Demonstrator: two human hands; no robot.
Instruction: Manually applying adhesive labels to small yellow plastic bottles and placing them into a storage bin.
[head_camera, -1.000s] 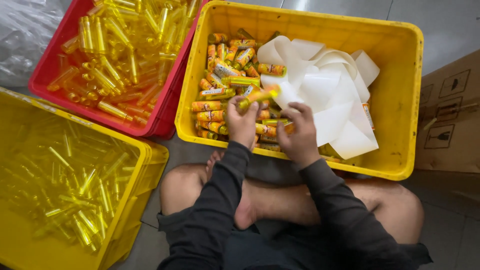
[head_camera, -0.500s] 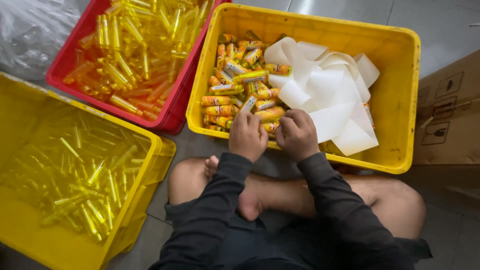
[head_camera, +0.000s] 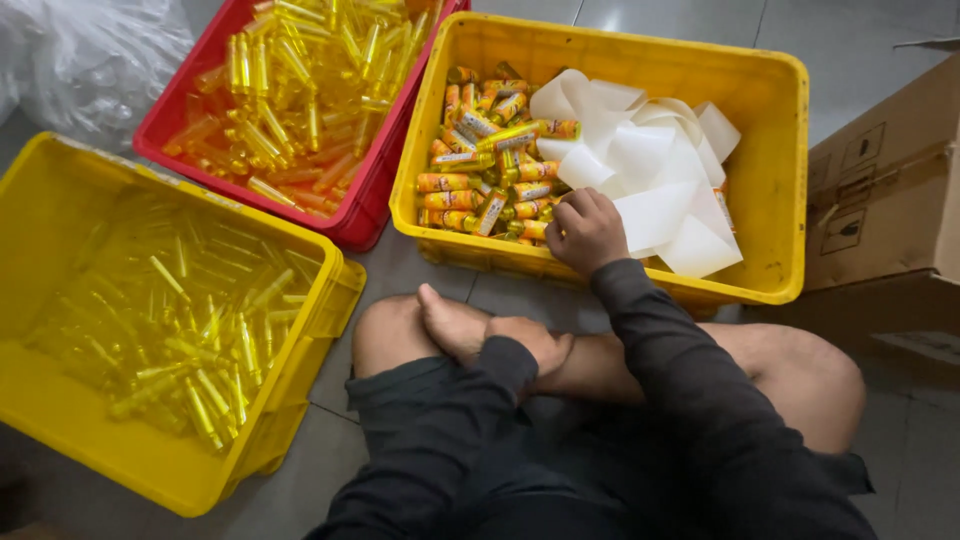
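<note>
Right hand (head_camera: 588, 232) rested curled on labelled tubes (head_camera: 480, 190) inside yellow crate (head_camera: 780, 180); grip indeterminate. Left hand (head_camera: 540, 345) lay loosely closed on ankle, holding nothing.

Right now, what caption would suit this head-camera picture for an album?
Seated person's right hand reaches among labelled tubes in a yellow crate; left hand rests on a foot.

Tubes (head_camera: 480, 185) in crate (head_camera: 780, 180), strips (head_camera: 650, 170) right.

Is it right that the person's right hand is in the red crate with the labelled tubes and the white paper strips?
Not quite. The head view shows the right hand in the yellow crate, on the labelled tubes beside the white paper strips. The red crate holds only plain amber tubes.
</note>
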